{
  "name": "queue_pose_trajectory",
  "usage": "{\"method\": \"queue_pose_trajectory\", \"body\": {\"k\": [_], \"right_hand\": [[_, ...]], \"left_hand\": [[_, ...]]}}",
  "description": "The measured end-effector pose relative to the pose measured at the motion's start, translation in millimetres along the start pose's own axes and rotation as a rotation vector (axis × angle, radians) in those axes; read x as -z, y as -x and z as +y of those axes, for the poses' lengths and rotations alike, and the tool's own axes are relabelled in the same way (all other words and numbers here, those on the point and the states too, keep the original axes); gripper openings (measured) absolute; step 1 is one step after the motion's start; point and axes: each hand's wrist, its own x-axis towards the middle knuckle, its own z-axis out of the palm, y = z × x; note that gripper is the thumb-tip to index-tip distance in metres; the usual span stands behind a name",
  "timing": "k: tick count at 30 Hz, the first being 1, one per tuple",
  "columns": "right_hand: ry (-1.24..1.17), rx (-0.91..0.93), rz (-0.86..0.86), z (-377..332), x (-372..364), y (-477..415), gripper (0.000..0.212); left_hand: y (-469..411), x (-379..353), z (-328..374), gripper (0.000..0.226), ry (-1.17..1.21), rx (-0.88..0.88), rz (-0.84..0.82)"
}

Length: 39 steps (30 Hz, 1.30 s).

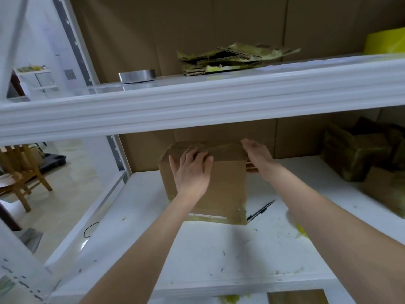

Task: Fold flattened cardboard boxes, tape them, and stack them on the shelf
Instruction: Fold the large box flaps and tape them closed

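Brown cardboard box (228, 187) is standing on the white metal shelf (219, 249), towards its back, under the upper board. The left hand (191, 172) is lying flat against the box's front, its fingers (197, 157) spread wide and reaching over the top edge. The right hand (257, 154) is pressing against the box's right side near the top corner, fingers straight and together. A thin black tool (260, 210) is lying just beside the box's lower right corner. A grey tape roll (137, 75) is sitting on the upper board.
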Motion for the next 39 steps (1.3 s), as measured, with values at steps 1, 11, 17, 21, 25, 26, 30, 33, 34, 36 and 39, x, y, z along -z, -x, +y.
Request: {"method": "queue_pose_trajectory", "body": {"k": [1, 11, 17, 21, 25, 26, 30, 33, 34, 36, 39], "right_hand": [[-0.004, 0.022, -0.014, 2.4, 5.7, -0.2, 0.041], [-0.222, 0.143, -0.125, 21.2, -2.1, -0.2, 0.051], [-0.136, 0.183, -0.133, 40.3, 19.9, 15.1, 0.060], [-0.099, 0.267, 0.056, 43.2, -6.8, 32.8, 0.058], [0.028, 0.305, 0.180, 44.3, -19.6, 37.6, 0.051], [0.054, 0.302, 0.185, 43.7, -18.6, 37.0, 0.049], [0.134, 0.298, 0.213, 39.2, -18.9, 38.6, 0.044], [0.204, 0.308, 0.259, 39.0, -19.4, 39.3, 0.043], [0.232, 0.310, 0.279, 38.2, -18.8, 38.5, 0.042], [0.300, 0.280, 0.334, 33.3, -17.6, 35.4, 0.040], [0.358, 0.198, 0.361, 26.6, -14.3, 31.0, 0.046]], "left_hand": [[-3.4, 3.5, -3.4, 0.040, 0.043, 0.000, -0.006], [6.8, 8.0, 6.6, 0.037, 0.094, 0.119, -0.056], [0.8, 7.3, -5.1, 0.036, 0.323, 0.094, -0.069], [-6.6, 14.1, -8.8, 0.035, 0.516, 0.186, -0.078], [2.4, 13.8, -3.3, 0.047, 0.502, 0.149, -0.141], [3.8, 14.8, -3.0, 0.051, 0.479, 0.106, -0.141], [8.6, 13.4, -4.9, 0.058, 0.341, -0.025, -0.147], [9.2, 6.2, -7.1, 0.053, 0.367, -0.038, -0.136], [8.5, 4.8, -7.4, 0.052, 0.391, -0.039, -0.159], [4.7, 2.4, -6.9, 0.055, 0.473, -0.021, -0.200], [-2.0, -5.0, -4.2, 0.063, 0.551, 0.063, -0.183]]}}
